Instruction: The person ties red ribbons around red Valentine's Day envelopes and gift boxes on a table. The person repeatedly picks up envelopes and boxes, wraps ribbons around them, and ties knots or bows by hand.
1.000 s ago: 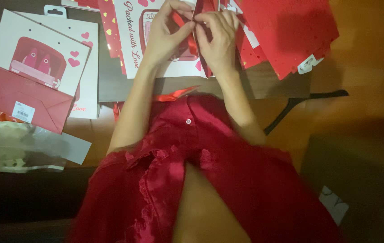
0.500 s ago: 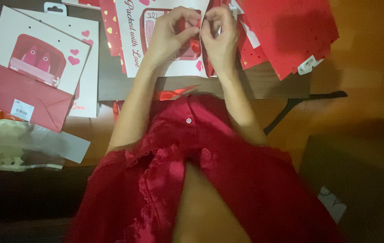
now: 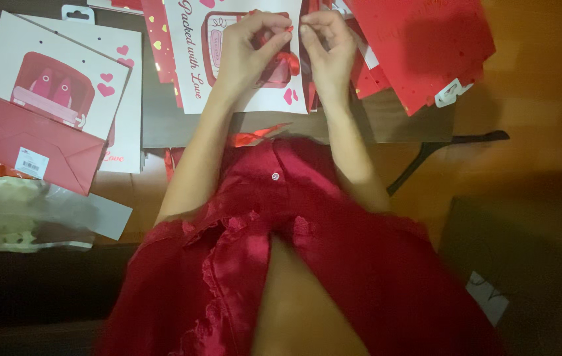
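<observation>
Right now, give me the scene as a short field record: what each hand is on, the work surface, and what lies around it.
left hand: pinching a red ribbon at its fingertips
right hand: pinching the same ribbon, fingertips close to the left hand's
under hands: white card with a red printed picture
left side: white heart card with a red envelope over its lower part
right side: pile of red sheets
surface: table
</observation>
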The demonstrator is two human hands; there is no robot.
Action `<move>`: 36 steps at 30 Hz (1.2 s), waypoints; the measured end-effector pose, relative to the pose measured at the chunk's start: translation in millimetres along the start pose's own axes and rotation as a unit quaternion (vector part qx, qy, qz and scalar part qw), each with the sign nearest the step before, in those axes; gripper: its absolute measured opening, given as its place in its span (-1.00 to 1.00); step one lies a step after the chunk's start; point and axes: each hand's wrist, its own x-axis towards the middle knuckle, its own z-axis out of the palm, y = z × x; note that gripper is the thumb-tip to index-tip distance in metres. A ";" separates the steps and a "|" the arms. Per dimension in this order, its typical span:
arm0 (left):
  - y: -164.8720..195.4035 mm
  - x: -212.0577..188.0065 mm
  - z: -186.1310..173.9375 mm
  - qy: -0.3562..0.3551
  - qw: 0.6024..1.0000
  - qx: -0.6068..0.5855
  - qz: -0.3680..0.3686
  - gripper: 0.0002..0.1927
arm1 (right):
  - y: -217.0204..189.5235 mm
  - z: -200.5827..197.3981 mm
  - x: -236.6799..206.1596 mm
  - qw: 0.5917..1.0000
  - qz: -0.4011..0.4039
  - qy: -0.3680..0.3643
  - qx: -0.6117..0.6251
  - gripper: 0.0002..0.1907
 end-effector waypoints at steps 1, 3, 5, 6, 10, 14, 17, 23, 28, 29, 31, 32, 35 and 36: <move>0.7 -0.5 0.1 0.003 1.000 -0.010 -0.012 -0.83 | 0.5 -0.8 0.0 1.000 0.004 -0.001 0.016 -0.90; 2.2 -0.8 0.9 0.010 0.999 -0.031 -0.037 -0.84 | 0.5 -1.9 -0.7 1.000 0.017 -0.001 0.002 -0.91; 3.3 1.4 1.7 0.015 1.000 0.001 0.004 -0.85 | 0.0 -2.1 -2.1 1.000 0.025 0.000 0.008 -0.91; 3.9 2.4 2.0 0.017 0.999 0.017 0.024 -0.86 | -0.1 -1.5 -3.2 0.999 0.026 0.000 0.021 -0.92; 5.1 0.6 2.8 0.016 0.995 -0.034 -0.093 -0.84 | 2.2 0.6 -4.9 1.000 0.018 0.000 -0.002 -0.92; 6.9 -1.9 2.1 -0.003 1.000 -0.015 -0.019 -0.83 | 5.9 4.1 -5.7 0.994 0.002 0.002 -0.111 -0.91; 13.3 -2.6 1.4 -0.008 0.999 -0.039 0.018 -0.80 | 4.9 2.7 -7.9 0.992 0.004 -0.001 -0.122 -0.88; 39.5 -12.0 -0.1 -0.035 0.982 -0.178 -0.059 -0.76 | -3.8 -8.9 -12.6 0.997 0.000 -0.018 -0.072 -0.84; 41.4 -10.8 2.9 -0.093 0.969 0.172 0.148 -0.60 | -4.1 -10.2 -12.9 0.999 0.017 -0.017 -0.042 -0.79; 38.3 -10.1 6.4 -0.093 0.965 0.200 0.142 -0.62 | -3.8 -10.1 -12.2 0.999 0.013 -0.020 -0.035 -0.79; 31.2 -11.3 10.0 -0.085 0.960 0.227 0.142 -0.68 | -4.8 -10.9 -10.6 1.000 0.003 -0.023 -0.020 -0.79; 27.2 -12.0 11.0 -0.076 0.960 0.227 0.148 -0.73 | -5.9 -11.3 -10.0 0.999 0.006 -0.024 -0.030 -0.79; 17.0 -14.9 12.5 -0.043 0.971 0.196 0.129 -0.80 | -14.3 -12.1 -10.4 0.997 0.028 -0.036 -0.059 -0.79; 14.3 -15.3 12.4 -0.031 0.976 0.181 0.118 -0.82 | -19.1 -13.4 -11.9 0.996 0.042 -0.045 -0.070 -0.79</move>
